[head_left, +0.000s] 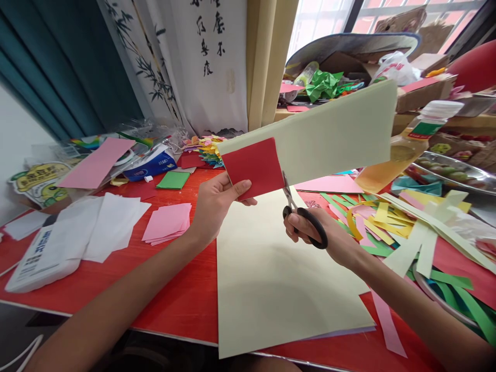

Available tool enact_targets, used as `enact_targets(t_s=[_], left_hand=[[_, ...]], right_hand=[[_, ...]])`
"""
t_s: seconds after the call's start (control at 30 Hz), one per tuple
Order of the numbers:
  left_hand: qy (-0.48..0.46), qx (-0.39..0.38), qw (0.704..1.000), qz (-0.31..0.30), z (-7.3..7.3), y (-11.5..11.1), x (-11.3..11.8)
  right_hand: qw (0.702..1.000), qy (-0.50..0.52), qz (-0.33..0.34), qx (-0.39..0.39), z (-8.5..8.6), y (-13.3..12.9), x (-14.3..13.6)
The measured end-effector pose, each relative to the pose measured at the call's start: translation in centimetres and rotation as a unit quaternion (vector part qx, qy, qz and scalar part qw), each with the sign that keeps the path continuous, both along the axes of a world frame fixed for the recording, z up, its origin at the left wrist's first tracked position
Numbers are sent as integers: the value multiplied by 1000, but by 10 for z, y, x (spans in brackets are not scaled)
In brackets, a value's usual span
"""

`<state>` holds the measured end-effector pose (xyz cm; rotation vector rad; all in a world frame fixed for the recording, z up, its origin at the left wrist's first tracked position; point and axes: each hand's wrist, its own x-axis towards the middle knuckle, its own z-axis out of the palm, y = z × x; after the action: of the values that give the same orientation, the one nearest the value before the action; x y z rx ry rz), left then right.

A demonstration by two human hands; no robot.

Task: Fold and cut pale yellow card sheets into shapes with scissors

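Note:
Between the thumb and fingers of my left hand (217, 204) a red paper square (253, 168) is pinched against the left end of a long pale green paper strip (337, 137), both raised above the table. My right hand (310, 227) grips black-handled scissors (289, 194), their blades at the lower right edge of the red square, on the pale strip. Large pale green sheets (271, 289) lie below my hands on the red table (186, 294). A stack of pink squares (168, 222) sits left of my left wrist.
Coloured paper strips (380, 222) are heaped at the right, near a bottle (422, 129) and a metal tray (457, 170). On the left are a white pack (42, 258), a green square (173, 180) and a blue box (151, 163).

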<state>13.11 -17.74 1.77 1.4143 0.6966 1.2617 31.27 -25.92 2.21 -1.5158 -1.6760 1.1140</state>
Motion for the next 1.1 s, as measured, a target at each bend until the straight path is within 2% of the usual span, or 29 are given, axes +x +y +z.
enact_targets(t_s=[0.33, 1.1], left_hand=[[5, 15, 1000, 5, -2, 2, 0], [29, -3, 999, 15, -2, 3, 0]], right_hand=[[1000, -11, -10, 17, -16, 7, 4], [999, -1, -54, 1, -21, 7, -1]])
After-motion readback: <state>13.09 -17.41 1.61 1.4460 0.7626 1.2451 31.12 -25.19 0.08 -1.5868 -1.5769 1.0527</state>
